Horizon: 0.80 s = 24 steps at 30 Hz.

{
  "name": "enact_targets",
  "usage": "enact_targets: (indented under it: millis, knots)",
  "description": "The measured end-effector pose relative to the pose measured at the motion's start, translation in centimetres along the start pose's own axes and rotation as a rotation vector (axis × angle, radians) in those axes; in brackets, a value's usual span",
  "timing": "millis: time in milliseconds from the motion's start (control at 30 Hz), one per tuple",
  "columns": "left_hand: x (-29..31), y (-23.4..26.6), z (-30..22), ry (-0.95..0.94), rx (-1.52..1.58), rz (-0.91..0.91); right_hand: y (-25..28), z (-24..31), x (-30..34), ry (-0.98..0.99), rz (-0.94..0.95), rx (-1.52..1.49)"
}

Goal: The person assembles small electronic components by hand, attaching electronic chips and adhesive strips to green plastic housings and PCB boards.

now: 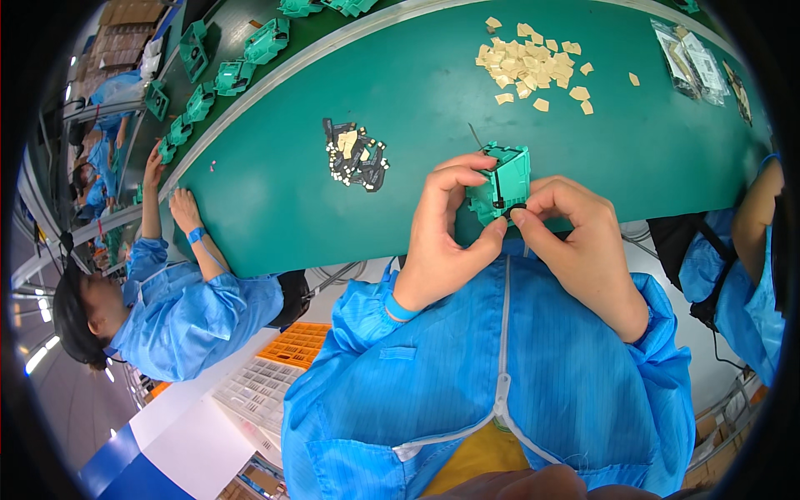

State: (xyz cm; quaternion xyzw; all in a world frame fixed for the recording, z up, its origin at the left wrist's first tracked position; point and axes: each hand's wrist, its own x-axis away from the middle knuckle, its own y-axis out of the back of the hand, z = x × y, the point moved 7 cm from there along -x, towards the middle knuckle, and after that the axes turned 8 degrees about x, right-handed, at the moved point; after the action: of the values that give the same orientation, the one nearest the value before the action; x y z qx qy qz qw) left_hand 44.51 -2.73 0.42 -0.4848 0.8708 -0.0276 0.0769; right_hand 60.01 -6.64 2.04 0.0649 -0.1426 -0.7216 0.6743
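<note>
A green plastic housing (513, 178) with black strips on it is held up over the near edge of the green table. My left hand (454, 225) is closed round its left side, fingers at the top and thumb at the lower edge. My right hand (579, 237) pinches a small black part (517, 208) against the housing's lower corner; what exactly that part is cannot be made out. A thin dark wire or strip sticks out at the housing's upper left. To the left on the table lies a small heap of black parts with white ends (360, 167), some cream pieces among them.
Cream paper-like pieces (529, 67) lie in a loose pile at the far side, beside clear bags of parts (687, 62). Beyond the table's pale rim (250, 98), several green housings (233, 77) line a belt. A co-worker (192, 308) reaches there at left; another sits at right.
</note>
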Motion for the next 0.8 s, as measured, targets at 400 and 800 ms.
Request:
enact_targets:
  millis: [400,800]
  knots:
    - [-0.11,0.34,0.37,-0.014,0.030,-0.032,-0.29,0.53,-0.42,0.049,-0.024,0.074]
    - [0.06,0.38,0.57,0.002,0.015,-0.054,-0.21,0.81,-0.32,0.081,-0.017,0.098]
